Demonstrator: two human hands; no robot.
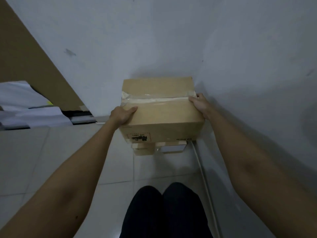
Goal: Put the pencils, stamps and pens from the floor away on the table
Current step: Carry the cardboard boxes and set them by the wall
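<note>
Two hands grip a taped box at frame centre.

The left hand (pixel 122 114) clasps the box (pixel 161 115) by its left edge, the right hand (pixel 199 103) by its right, fingers curled around it. Its near face, upside down, reads "UN 3481" and "PICO". Smaller boxes (pixel 144 149) sit beneath it. No pencils, stamps or pens show.

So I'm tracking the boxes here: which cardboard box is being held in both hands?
The large taped box on top: the left hand and right hand grip its sides. The smaller boxes beneath it are untouched.
</note>
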